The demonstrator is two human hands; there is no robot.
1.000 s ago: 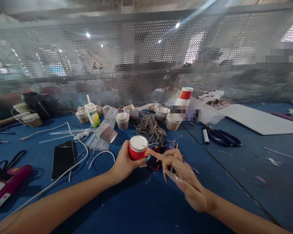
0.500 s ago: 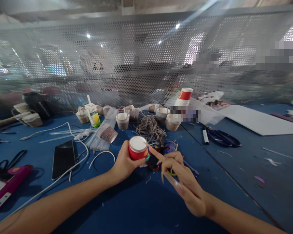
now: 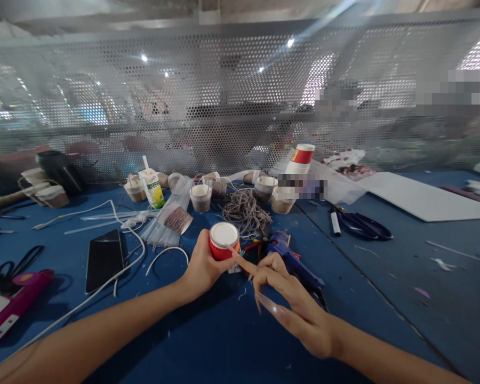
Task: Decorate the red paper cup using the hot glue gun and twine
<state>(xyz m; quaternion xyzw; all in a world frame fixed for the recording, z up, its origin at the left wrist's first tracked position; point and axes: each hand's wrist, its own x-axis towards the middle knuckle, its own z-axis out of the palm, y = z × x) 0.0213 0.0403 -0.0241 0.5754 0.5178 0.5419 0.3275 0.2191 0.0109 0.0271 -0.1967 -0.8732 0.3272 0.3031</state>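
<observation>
My left hand [image 3: 203,262] is wrapped around a red paper cup [image 3: 225,246], which stands with its white round base facing up. My right hand [image 3: 288,301] holds nothing; its long-nailed fingers are apart, and the extended index finger reaches to the edge of the cup's white base. Whether that fingertip touches the cup I cannot tell. Just behind the right hand lies a blue glue gun [image 3: 294,261], partly covered, beside red-handled pliers [image 3: 253,246]. A tangled heap of grey-brown cord [image 3: 246,212] is beyond the cup.
Several cord-wrapped cups [image 3: 201,198] and a drink carton [image 3: 152,189] line the back, before a perforated metal screen [image 3: 224,106]. To the left are a phone [image 3: 104,261], a white cable [image 3: 140,261] and a magenta tool [image 3: 20,298]. Scissors [image 3: 366,225] and a white board [image 3: 428,197] lie right.
My right hand has shifted slightly left and down, its index finger now lower along the cup's rim. More of the glue gun shows. My left hand keeps hold of the cup, nearly still.
</observation>
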